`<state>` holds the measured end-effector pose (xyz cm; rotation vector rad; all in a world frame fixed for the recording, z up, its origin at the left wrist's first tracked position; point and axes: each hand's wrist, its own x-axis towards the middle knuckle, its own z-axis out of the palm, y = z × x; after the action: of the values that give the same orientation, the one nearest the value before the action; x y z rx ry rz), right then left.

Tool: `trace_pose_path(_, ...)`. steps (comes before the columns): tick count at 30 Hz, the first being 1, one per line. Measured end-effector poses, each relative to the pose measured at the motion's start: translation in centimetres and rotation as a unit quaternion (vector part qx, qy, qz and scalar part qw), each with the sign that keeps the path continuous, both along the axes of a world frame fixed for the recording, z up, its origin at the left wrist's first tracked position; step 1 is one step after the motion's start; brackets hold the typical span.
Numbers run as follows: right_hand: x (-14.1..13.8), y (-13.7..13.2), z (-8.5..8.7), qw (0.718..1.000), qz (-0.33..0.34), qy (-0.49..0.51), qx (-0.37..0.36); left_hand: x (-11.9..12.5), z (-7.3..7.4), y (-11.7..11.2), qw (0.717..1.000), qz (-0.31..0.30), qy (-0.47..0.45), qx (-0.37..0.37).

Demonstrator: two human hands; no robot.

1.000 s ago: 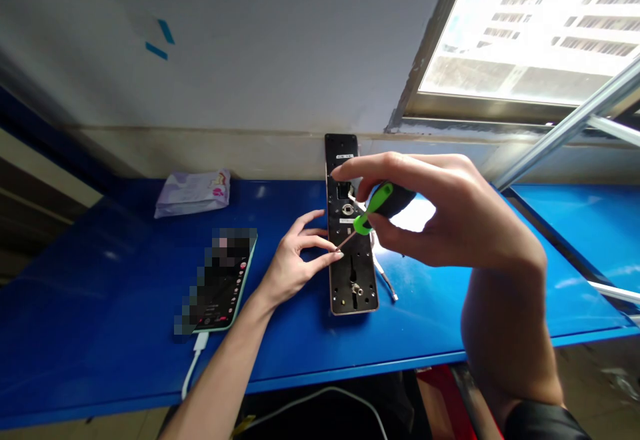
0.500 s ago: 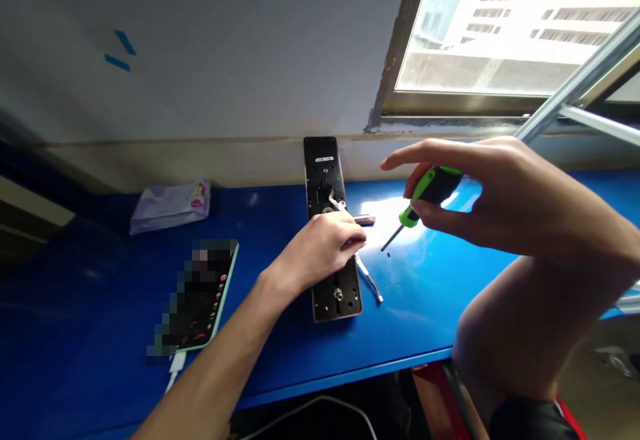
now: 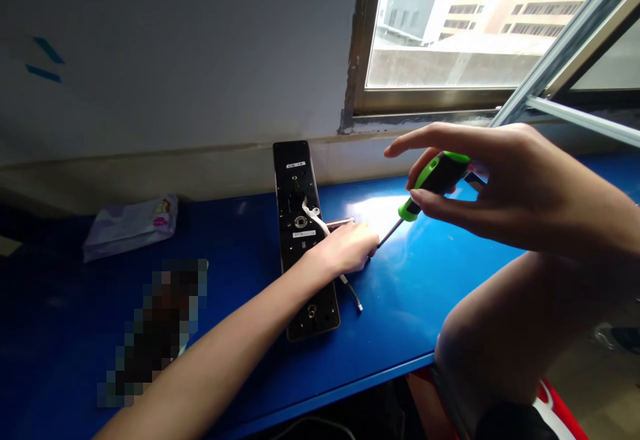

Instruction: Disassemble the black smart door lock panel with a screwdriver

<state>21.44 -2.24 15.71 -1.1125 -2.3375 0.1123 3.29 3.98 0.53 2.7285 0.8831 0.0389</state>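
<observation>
My right hand holds a green and black screwdriver by its handle, index finger stretched out above it, shaft slanting down to the left. Close to the screwdriver's tip is my left hand, its fingers drawn together. Under those fingertips a tiny dark piece, perhaps a screw, partly shows. The left forearm crosses over a long black door lock panel, which lies with its inner side up. A white-sleeved cable leaves the panel, passes beneath the left hand and ends in a small connector.
A metal lever handle sticks out from the panel's right side. On the blue table, a pixelated phone and a white and purple packet lie to the left. A wall and window stand behind; a metal bar slants at right.
My left hand has moved off the panel to the screwdriver's tip, where a small dark piece lay on the table. The view has shifted right. The screwdriver stays in my right hand.
</observation>
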Motion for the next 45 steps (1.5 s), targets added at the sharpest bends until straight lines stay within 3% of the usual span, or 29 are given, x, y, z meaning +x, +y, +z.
trace_pose_path(7, 0.7, 0.1, 0.3, 0.998, -0.024, 0.011, -0.051, -0.6, -0.1, -0.3, 0.999, 0.023, -0.030, 0.011)
trace_pose_path(12, 0.2, -0.1, 0.1, 0.999, -0.011, 0.013, -0.048, -3.1, 0.5, -1.9, 0.993, 0.034, -0.103, 0.048)
trace_pose_path(15, -0.2, 0.0, 0.0, 0.999, 0.005, 0.004, -0.039, -5.9, -0.1, -2.9, 0.947, 0.052, -0.279, 0.150)
trace_pose_path(17, -0.7, 0.1, 0.0, 0.999, 0.018, -0.005, -0.028, -7.8, -0.8, -3.5, 0.906, 0.104, -0.356, 0.205)
trace_pose_path(21, -2.3, 0.4, -0.1, 0.998, 0.055, -0.020, 0.015, -10.6, -2.0, -4.2, 0.852, 0.229, -0.400, 0.247)
trace_pose_path(24, -3.7, 0.7, -0.3, 0.996, 0.082, -0.018, 0.023, -11.5, -3.1, -4.2, 0.823, 0.324, -0.423, 0.195)
trace_pose_path(28, -5.1, 1.0, -0.7, 0.995, 0.097, -0.013, 0.017, -11.7, -4.7, -4.1, 0.779, 0.408, -0.475, 0.030)
trace_pose_path(32, -6.1, 1.4, -1.1, 0.994, 0.106, -0.018, 0.013, -11.6, -5.3, -4.3, 0.743, 0.401, -0.529, -0.085)
trace_pose_path(45, -6.8, 2.1, -1.8, 0.993, 0.115, -0.012, 0.019, -11.1, -4.9, -5.0, 0.724, 0.346, -0.566, -0.190)
